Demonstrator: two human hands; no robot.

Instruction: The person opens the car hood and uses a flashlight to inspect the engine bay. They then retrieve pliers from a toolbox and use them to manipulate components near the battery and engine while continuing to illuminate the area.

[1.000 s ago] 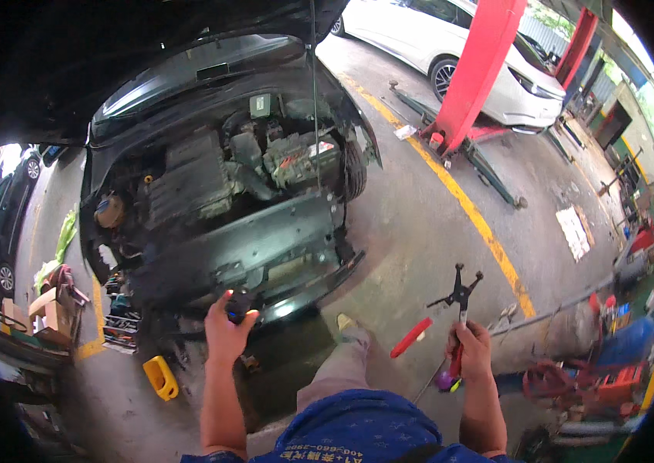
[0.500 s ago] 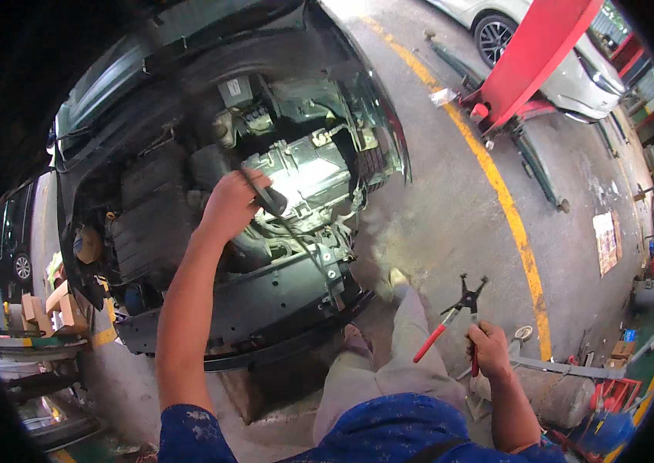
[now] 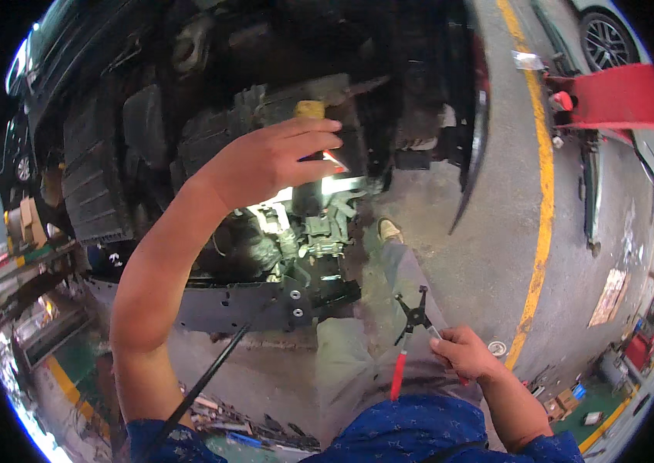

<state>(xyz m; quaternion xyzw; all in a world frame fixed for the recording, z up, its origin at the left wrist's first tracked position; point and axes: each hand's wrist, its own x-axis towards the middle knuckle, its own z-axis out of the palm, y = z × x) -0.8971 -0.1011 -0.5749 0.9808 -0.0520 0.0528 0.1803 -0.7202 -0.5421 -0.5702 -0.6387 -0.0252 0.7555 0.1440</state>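
On the left, a bare arm (image 3: 161,270), up from a blue sleeve (image 3: 161,441), bent a lot at the elbow, then slanting away to the right over the open front of the black car (image 3: 91,154); at its end, the left hand (image 3: 261,162), back side up, wrist almost straight, fingers pointing right and a little apart, thumb on the near side; between thumb and fingers, a peek of a dark thing (image 3: 311,157), mostly hidden; impossible to tell if gripped or only touched; just past the fingers, a yellow thing (image 3: 310,109), too blurry to name; under the hand, bright light on the car parts (image 3: 323,228);

on the right, a lower arm (image 3: 516,401), in from the bottom corner and slanting up to the left, low and close to the body; at its end, the right hand (image 3: 466,353), closed around one handle of the red-handled pliers (image 3: 416,316); tips of the pliers spread wide, pointing away from the body, in front of the gray trousers (image 3: 342,363); other handle apart from the hand, pointing back at the blue shirt (image 3: 408,432);

across the left arm, near the sleeve, a slanting black rod (image 3: 219,369); past the pliers, a tan shoe (image 3: 389,229); farther right, a yellow line (image 3: 543,216) and a red post (image 3: 620,96).
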